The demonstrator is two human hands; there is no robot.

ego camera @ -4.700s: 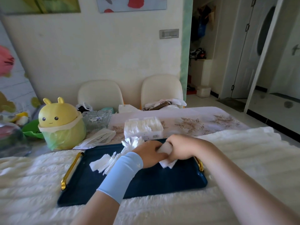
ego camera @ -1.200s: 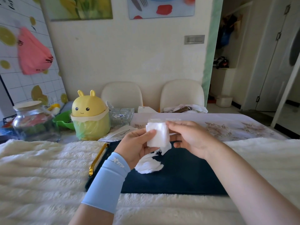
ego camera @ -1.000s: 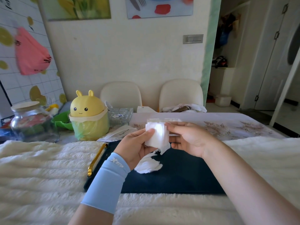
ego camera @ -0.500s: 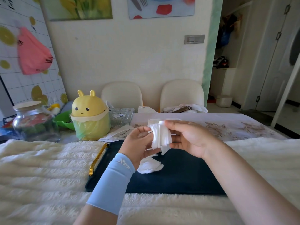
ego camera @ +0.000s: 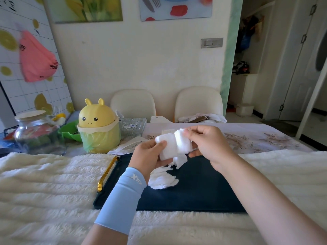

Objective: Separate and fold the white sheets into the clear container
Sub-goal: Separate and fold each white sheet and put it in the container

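I hold a small stack of white sheets [ego camera: 172, 145] in the air above the dark blue tray [ego camera: 200, 190]. My left hand [ego camera: 148, 156] grips the stack's left part, thumb on its front. My right hand [ego camera: 207, 144] pinches the top sheet's upper edge and peels it to the right. More loose white sheets [ego camera: 161, 177] lie crumpled on the tray under my hands. The clear container [ego camera: 166, 132] is almost wholly hidden behind the held sheets; only a pale corner shows.
A yellow bunny-shaped bin [ego camera: 98, 126] stands left of the tray, with a glass jar [ego camera: 38, 133], a green bowl [ego camera: 70, 131] and a clear glass dish [ego camera: 131, 127] nearby. The tray has a gold handle [ego camera: 107, 174] and sits on a white fluffy cover. Two cream chairs stand behind the table.
My hands lifted the stack off the tray a few seconds ago. In the last second my right hand has pulled the top sheet away to the right, so the stack spreads apart.
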